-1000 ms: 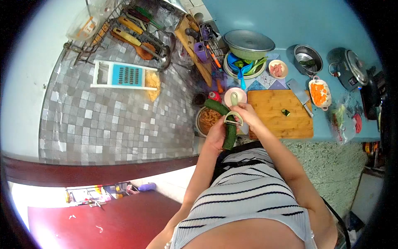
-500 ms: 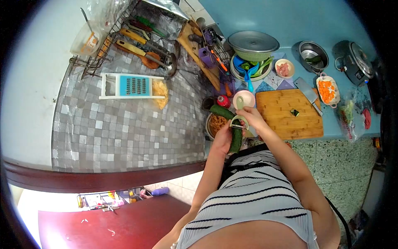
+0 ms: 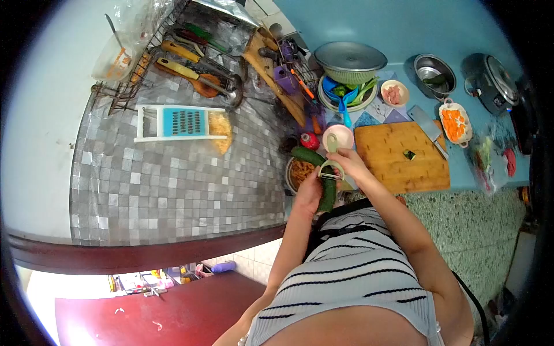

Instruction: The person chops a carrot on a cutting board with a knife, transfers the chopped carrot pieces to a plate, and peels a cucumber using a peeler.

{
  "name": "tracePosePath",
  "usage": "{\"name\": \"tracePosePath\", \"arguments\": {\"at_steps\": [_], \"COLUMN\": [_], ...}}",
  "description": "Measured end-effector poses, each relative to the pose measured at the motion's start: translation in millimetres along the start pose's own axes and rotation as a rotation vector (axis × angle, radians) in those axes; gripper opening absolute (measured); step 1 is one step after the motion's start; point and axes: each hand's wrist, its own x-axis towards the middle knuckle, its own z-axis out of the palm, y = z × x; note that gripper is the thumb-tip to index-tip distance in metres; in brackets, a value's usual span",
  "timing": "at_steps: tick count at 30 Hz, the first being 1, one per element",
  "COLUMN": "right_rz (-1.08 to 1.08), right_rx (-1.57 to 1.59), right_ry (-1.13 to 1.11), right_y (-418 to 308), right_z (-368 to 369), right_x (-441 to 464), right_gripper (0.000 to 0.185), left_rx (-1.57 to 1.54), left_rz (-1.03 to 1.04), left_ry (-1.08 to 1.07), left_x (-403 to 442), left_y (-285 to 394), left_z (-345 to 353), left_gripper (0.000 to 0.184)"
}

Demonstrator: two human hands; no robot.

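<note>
My left hand (image 3: 310, 193) is wrapped round a dark green cucumber (image 3: 327, 197), which points down toward my body. In my right hand (image 3: 348, 163) is a pale green peeler (image 3: 331, 165), its blade lying across the cucumber's upper part. Just beyond my hands, another cucumber (image 3: 307, 154) rests over a bowl of brown shredded food (image 3: 300, 173). A pink bowl (image 3: 338, 137) sits behind the peeler, with a red round object (image 3: 309, 140) beside it. The fingertips of my left hand are partly hidden.
A wooden cutting board (image 3: 398, 161) with a small green piece (image 3: 409, 154) lies to the right, a cleaver (image 3: 427, 128) at its far edge. Cut carrots fill a white dish (image 3: 465, 134). On the left counter is a blue and white grater (image 3: 182, 122) beside yellowish shreds (image 3: 220, 131).
The view has shifted slightly. Both hands keep nearly the same place, with the peeler still on the cucumber.
</note>
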Motion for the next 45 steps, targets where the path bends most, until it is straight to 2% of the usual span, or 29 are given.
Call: {"name": "tracePosePath", "arguments": {"at_steps": [5, 14, 16, 18, 20, 22, 25, 26, 28, 32, 37, 43, 45], "right_rz": [-0.043, 0.027, -0.099, -0.165, -0.28, -0.488, -0.621, -0.814, -0.922, -0.915, -0.936, -0.846, -1.281], "right_rx": [-0.074, -0.07, -0.17, -0.297, -0.578, -0.659, -0.635, -0.737, -0.756, -0.795, -0.824, -0.887, -1.031], "right_ry": [0.038, 0.024, 0.097, 0.076, 0.076, 0.05, -0.1, -0.123, -0.243, -0.328, -0.369, -0.422, -0.084], "right_y": [6, 3, 3, 11, -36, -72, -153, -166, -204, -248, -248, -233, -218], "right_z": [-2, 2, 3, -2, 13, 34, 96, 118, 164, 232, 266, 272, 267], "right_x": [5, 10, 16, 44, 42, 64, 79, 101, 121, 142, 159, 188, 188], "right_gripper": [0.027, 0.028, 0.032, 0.033, 0.034, 0.035, 0.034, 0.034, 0.034, 0.04, 0.047, 0.052, 0.051], "left_rx": [0.011, 0.018, 0.015, 0.01, -0.077, -0.08, -0.05, -0.015, -0.005, -0.013, 0.001, -0.032, -0.039], "left_rz": [0.012, 0.021, 0.006, -0.006, 0.01, 0.043, 0.104, 0.122, 0.155, 0.194, 0.21, 0.191, 0.179], "left_ry": [-0.031, -0.011, 0.024, 0.058, 0.083, 0.075, 0.097, 0.125, 0.133, 0.178, 0.211, 0.243, 0.251], "left_x": [5, 6, 5, 3, 1, 1, -10, -15, -21, -33, -40, -35, -34], "left_y": [-1, 1, 5, 9, 14, 18, 31, 38, 47, 60, 66, 73, 73], "left_z": [-6, -11, -12, -12, -13, -21, -15, -10, -8, -8, -20, -26, -29], "left_gripper": [0.035, 0.036, 0.037, 0.037, 0.034, 0.034, 0.033, 0.033, 0.033, 0.031, 0.031, 0.031, 0.031]}}
